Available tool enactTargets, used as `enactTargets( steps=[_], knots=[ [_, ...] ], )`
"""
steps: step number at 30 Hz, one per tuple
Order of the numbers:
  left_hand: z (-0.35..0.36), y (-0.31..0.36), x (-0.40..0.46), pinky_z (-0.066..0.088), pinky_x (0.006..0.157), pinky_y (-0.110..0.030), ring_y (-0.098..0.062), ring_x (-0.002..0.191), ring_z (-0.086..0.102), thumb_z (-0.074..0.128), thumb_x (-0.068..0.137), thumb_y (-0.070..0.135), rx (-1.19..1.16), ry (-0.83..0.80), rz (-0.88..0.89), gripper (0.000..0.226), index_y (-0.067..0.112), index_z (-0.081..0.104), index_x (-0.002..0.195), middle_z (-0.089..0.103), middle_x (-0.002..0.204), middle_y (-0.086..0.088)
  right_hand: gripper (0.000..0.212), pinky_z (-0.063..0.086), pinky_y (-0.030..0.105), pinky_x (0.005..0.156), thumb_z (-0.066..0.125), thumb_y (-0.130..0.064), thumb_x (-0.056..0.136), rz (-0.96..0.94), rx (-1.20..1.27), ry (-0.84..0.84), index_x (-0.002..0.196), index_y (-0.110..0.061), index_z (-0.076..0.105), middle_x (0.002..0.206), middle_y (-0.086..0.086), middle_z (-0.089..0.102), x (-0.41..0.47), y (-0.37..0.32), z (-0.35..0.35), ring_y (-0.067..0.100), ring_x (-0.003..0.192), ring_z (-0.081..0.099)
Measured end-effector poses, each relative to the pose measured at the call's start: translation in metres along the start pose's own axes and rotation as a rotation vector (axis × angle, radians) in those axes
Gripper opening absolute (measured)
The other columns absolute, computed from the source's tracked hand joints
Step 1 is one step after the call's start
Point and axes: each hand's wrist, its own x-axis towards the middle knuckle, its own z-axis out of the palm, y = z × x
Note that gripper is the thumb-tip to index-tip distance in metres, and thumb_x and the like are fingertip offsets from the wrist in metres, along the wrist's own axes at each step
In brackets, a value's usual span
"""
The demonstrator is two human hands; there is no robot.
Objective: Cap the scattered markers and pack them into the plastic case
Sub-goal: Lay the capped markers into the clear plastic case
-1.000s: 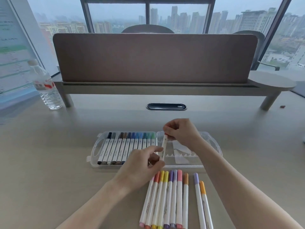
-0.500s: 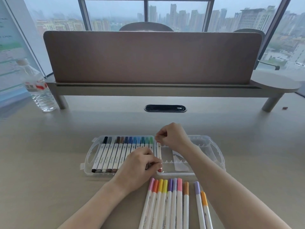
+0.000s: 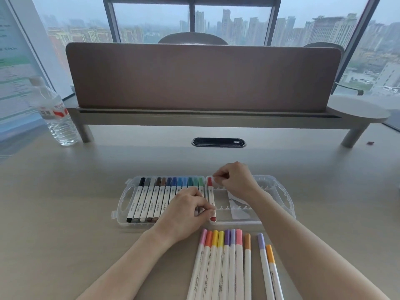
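Beige desk point(image 3: 65, 202), window point(image 3: 238, 18) behind.

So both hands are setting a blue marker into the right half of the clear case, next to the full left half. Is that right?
Not quite: the marker is red, not blue, as the head view shows. The left hand and right hand hold its ends, setting it into the right half of the case.

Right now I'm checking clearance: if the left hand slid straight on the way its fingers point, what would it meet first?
The left hand points right, already pinching the red marker; past it lie the plastic case's empty slots, then probably the right forearm.
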Motion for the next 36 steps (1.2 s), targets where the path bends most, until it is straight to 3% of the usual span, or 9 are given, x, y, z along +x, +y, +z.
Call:
enactTargets(
  steps=[3,6,11,15,18,20,28,33,36],
  knots=[
    [-0.001,0.000,-0.002,0.036,0.081,-0.010,0.004,0.093,0.051,0.072,0.088,0.042,0.001,0.002,-0.004,0.016,0.033,0.075,0.101,0.054,0.093,0.021,0.013,0.047,0.014,0.077,0.071,-0.014,0.089,0.009,-0.008,0.087,0.099,-0.014,0.079,0.094,-0.004,0.075,-0.014,0.007,-0.010,0.005,0.080,0.063],
    [-0.001,0.001,-0.003,0.035,0.080,-0.007,0.006,0.094,0.050,0.071,0.090,0.039,0.023,0.010,-0.004,0.016,0.033,0.075,0.104,0.056,0.095,0.021,0.011,0.054,0.022,0.079,0.072,-0.014,0.088,0.065,0.002,0.132,0.097,-0.014,0.079,0.088,-0.004,0.075,-0.033,0.010,-0.020,0.003,0.074,0.063],
    [-0.001,0.006,-0.011,0.038,0.080,-0.009,0.005,0.089,0.052,0.068,0.092,0.035,0.044,0.050,-0.022,0.012,0.029,0.074,0.101,0.058,0.093,0.019,0.009,0.046,0.013,0.062,0.071,-0.015,0.086,0.156,0.002,0.183,0.085,-0.019,0.079,0.073,-0.010,0.070,-0.071,0.008,-0.033,-0.002,0.065,0.060],
    [-0.004,0.005,-0.027,0.040,0.079,-0.011,0.005,0.087,0.055,0.067,0.093,0.034,0.055,0.115,-0.033,0.007,0.031,0.072,0.097,0.060,0.091,0.020,0.012,0.056,0.026,0.071,0.073,-0.016,0.084,0.176,0.006,0.165,0.078,-0.026,0.077,0.072,-0.017,0.070,-0.098,0.007,-0.038,0.001,0.070,0.065],
    [-0.005,0.008,-0.042,0.043,0.077,-0.011,0.006,0.085,0.057,0.068,0.092,0.037,0.040,0.112,-0.039,0.004,0.034,0.069,0.094,0.062,0.089,0.022,0.009,0.052,0.016,0.067,0.074,-0.018,0.084,0.187,-0.008,0.142,0.078,-0.024,0.077,0.072,-0.013,0.071,-0.117,0.006,-0.042,0.001,0.070,0.065],
    [-0.005,0.013,-0.052,0.043,0.071,-0.010,0.006,0.081,0.058,0.069,0.090,0.040,0.037,0.093,-0.052,0.006,0.035,0.067,0.092,0.062,0.086,0.022,0.007,0.045,0.007,0.059,0.075,-0.019,0.084,0.185,0.005,0.137,0.078,-0.020,0.077,0.070,-0.012,0.071,-0.129,0.005,-0.046,0.000,0.067,0.063],
    [-0.005,0.029,-0.076,0.049,0.063,-0.015,-0.001,0.071,0.060,0.071,0.087,0.048,0.049,-0.042,-0.104,0.016,0.037,0.062,0.093,0.064,0.079,0.013,0.017,0.041,0.007,0.052,0.077,-0.024,0.082,0.256,-0.007,0.049,0.067,-0.026,0.070,0.062,-0.010,0.065,-0.168,0.004,-0.051,-0.004,0.054,0.056],
    [-0.009,0.035,-0.076,0.043,0.062,-0.012,0.001,0.071,0.059,0.071,0.088,0.046,0.095,-0.131,-0.153,0.019,0.034,0.061,0.098,0.062,0.082,0.014,0.015,0.050,0.018,0.058,0.075,-0.032,0.083,0.279,-0.030,-0.013,0.072,-0.023,0.072,0.069,-0.007,0.070,-0.182,-0.004,-0.047,0.003,0.062,0.062],
    [-0.013,0.043,-0.062,0.046,0.068,-0.014,0.001,0.079,0.059,0.069,0.090,0.043,0.126,-0.232,-0.187,0.020,0.030,0.062,0.102,0.063,0.089,0.014,0.015,0.052,0.020,0.060,0.075,-0.033,0.083,0.278,-0.045,-0.014,0.072,-0.024,0.071,0.070,-0.007,0.070,-0.186,-0.007,-0.044,0.006,0.065,0.063]
  ],
)
